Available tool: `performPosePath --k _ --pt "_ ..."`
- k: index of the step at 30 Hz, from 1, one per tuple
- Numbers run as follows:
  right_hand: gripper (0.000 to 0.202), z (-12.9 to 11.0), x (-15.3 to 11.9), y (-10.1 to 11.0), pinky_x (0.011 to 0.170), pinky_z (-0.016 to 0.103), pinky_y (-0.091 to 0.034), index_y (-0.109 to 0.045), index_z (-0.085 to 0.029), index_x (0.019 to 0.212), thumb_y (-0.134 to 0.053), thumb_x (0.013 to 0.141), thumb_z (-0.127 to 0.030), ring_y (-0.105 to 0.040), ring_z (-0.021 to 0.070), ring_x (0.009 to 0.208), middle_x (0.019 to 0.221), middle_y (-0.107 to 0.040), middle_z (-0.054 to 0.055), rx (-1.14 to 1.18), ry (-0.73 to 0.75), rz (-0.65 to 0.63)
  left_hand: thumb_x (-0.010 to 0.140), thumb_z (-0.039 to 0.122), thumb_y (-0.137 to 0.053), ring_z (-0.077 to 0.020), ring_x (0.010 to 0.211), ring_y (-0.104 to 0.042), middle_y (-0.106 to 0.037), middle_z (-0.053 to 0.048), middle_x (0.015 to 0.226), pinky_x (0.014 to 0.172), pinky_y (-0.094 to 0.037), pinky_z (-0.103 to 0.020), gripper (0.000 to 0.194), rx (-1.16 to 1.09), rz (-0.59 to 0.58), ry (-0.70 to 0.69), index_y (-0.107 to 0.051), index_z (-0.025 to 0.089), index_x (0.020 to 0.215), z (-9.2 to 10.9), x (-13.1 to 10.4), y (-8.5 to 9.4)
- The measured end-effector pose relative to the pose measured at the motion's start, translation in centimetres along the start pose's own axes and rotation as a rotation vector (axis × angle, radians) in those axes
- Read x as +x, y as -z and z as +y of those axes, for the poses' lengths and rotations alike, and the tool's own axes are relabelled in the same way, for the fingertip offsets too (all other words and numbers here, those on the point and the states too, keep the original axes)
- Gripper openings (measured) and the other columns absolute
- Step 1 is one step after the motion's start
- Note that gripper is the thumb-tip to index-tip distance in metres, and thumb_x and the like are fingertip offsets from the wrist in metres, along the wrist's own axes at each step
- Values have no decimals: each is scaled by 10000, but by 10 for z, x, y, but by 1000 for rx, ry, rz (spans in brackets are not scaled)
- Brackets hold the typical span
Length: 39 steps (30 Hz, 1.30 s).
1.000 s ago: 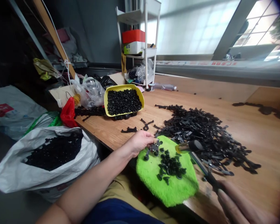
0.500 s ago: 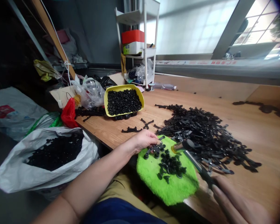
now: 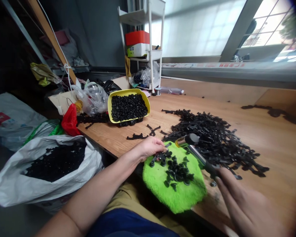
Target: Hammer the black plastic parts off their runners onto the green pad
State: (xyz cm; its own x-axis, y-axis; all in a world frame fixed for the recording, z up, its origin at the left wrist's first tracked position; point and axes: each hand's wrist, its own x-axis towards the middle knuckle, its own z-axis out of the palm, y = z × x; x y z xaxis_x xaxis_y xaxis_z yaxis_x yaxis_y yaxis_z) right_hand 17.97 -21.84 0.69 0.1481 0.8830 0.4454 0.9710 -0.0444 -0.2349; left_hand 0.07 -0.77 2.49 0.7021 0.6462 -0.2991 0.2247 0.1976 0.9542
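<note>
My left hand (image 3: pixel 153 147) is closed at the upper left edge of a green fluffy cloth (image 3: pixel 160 189), its fingers pinching a black plastic bracket (image 3: pixel 160 157) that lies on it. My right hand (image 3: pixel 239 194) grips the dark handle of a hammer (image 3: pixel 202 158) with a metal shaft. The hammer's head, yellowish at one end and black at the other, is held above the upper right of the cloth, just right of the bracket. Several small black mushroom-shaped plugs (image 3: pixel 179 171) lie loose on the cloth.
A large heap of black brackets (image 3: pixel 212 138) covers the wooden table (image 3: pixel 281 144) behind the cloth. A yellow tub (image 3: pixel 109 107) of small black parts stands at the back left. Left of the table, a white sack (image 3: pixel 10 184) holds more black pieces. Behind stands a white shelf rack (image 3: pixel 151 49).
The camera view has shifted slightly. The hammer has moved up and a little left over the cloth, with my right hand. My left hand keeps its pinch on the bracket.
</note>
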Motion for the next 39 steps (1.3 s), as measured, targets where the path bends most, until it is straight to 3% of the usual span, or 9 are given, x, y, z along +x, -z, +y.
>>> performPosePath --k 2,4,11,16,22,29,33,36,39 --pt "242 -8 11 2 358 227 -351 -478 -244 921 -276 930 -376 -531 172 456 559 -525 -26 -18 47 -107 656 135 -612 -51 344 -408 -503 29 433 338 -341 -170 74 2 -5 5 -576 92 607 0 1 1" --pt "274 -13 19 3 336 232 -306 -468 -240 807 -262 921 -380 -479 170 382 486 -462 -34 -28 29 -160 660 140 -608 -47 332 -393 -494 34 424 332 -333 -167 80 14 -5 14 -573 95 604 -1 1 2" --pt "308 -20 18 -2 408 259 -350 -513 -235 812 -312 873 -461 -514 217 474 569 -507 24 -88 -122 1 655 146 -619 -45 311 -381 -481 39 409 331 -325 -173 93 122 17 23 -590 91 586 4 1 3" --pt "315 -16 16 2 431 264 -375 -524 -236 852 -302 890 -456 -544 228 536 629 -544 33 -66 -116 5 651 147 -622 -51 312 -390 -487 34 390 337 -322 -175 107 97 29 23 -587 92 567 3 1 1" --pt "256 -7 9 9 451 214 -398 -475 -235 1028 -297 947 -399 -592 202 719 872 -609 35 -14 3 12 619 115 -633 -51 340 -414 -497 31 392 357 -331 -168 71 67 80 -11 -604 80 564 0 1 1" --pt "226 -25 19 4 339 262 -233 -394 -243 759 -245 921 -295 -435 188 353 483 -428 -41 -125 28 -133 622 139 -637 -59 326 -406 -485 33 384 365 -351 -194 114 92 77 6 -580 87 538 4 0 -3" --pt "244 -19 16 4 396 253 -341 -441 -232 863 -246 948 -351 -522 187 487 614 -532 -8 -93 -2 -102 591 183 -683 -29 356 -400 -521 24 449 352 -271 -146 129 35 53 -3 -606 79 600 2 -2 5" --pt "295 1 -1 4 584 238 -453 -462 -225 1088 -266 954 -399 -578 189 786 914 -601 33 22 -57 -57 599 251 -694 -8 383 -399 -574 11 552 349 -195 -123 229 -73 38 15 -636 95 758 -3 -13 14" --pt "322 20 -20 2 783 292 -442 -454 -260 1180 -319 934 -417 -503 223 999 1118 -538 19 98 -99 -58 604 257 -695 -34 493 -488 -628 -28 670 438 -313 -129 288 -113 19 -11 -651 99 841 -7 -28 20"
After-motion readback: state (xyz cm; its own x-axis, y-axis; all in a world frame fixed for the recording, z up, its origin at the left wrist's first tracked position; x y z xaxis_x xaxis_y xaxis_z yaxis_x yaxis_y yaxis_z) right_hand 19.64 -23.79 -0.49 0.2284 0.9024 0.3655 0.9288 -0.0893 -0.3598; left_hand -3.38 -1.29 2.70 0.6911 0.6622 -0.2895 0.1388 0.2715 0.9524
